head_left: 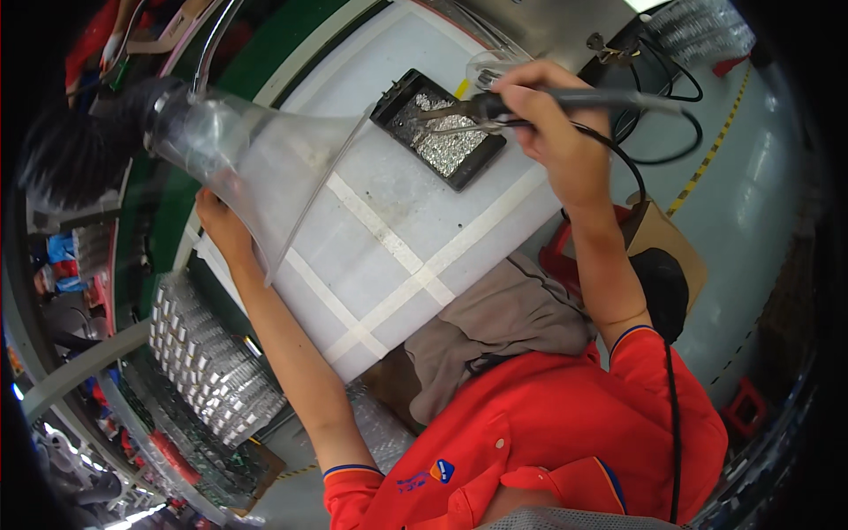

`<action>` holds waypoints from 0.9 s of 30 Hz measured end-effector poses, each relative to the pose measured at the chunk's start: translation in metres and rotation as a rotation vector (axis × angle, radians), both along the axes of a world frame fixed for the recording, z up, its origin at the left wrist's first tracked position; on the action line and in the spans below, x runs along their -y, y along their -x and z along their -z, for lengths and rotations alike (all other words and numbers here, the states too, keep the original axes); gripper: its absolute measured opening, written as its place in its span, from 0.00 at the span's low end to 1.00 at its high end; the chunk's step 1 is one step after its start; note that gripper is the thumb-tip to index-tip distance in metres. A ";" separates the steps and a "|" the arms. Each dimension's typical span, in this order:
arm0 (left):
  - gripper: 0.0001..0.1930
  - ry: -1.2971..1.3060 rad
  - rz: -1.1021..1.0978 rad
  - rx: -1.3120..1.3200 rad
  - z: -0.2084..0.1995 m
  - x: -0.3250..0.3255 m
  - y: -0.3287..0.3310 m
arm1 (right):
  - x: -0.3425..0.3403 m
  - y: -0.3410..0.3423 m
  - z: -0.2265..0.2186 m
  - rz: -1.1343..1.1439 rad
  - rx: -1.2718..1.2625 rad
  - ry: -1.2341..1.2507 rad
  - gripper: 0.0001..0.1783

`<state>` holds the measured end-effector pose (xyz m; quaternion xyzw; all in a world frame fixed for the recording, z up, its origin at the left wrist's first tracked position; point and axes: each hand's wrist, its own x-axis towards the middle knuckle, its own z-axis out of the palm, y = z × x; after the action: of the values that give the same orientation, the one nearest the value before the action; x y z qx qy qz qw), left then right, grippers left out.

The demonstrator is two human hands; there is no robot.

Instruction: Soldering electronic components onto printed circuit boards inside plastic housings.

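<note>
My right hand (565, 146) is closed around the dark handle of a soldering iron (579, 100). The iron's front end reaches over a black rectangular tray (461, 181) filled with silvery, crumpled metal bits (452, 150). A thin metal rod (459, 130) runs below the iron, also over the tray; whether it belongs to the iron is unclear. Across the table, my left hand (221, 221) is at the left edge beside a clear funnel-shaped hood (265, 146). Its fingers are partly hidden there, so I cannot make out any hold.
White tape strips (380, 230) cross the pale table top (371, 291). A ribbed dark hose (97, 141) joins the hood. Black cables (680, 159) loop beyond my right hand. At lower left stand clear plastic trays of small parts (208, 362). A cardboard box (676, 247) is at right.
</note>
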<state>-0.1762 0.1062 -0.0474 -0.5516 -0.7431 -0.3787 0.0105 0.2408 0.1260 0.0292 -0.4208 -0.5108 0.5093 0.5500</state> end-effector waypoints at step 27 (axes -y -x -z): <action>0.11 0.091 -0.110 -0.021 -0.016 0.005 -0.015 | 0.008 0.030 0.000 -0.090 0.125 0.135 0.12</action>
<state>-0.1615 0.1015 -0.0311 -0.5139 -0.7885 -0.3376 0.0140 0.2113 0.1183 0.0287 -0.4644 -0.5274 0.5394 0.4639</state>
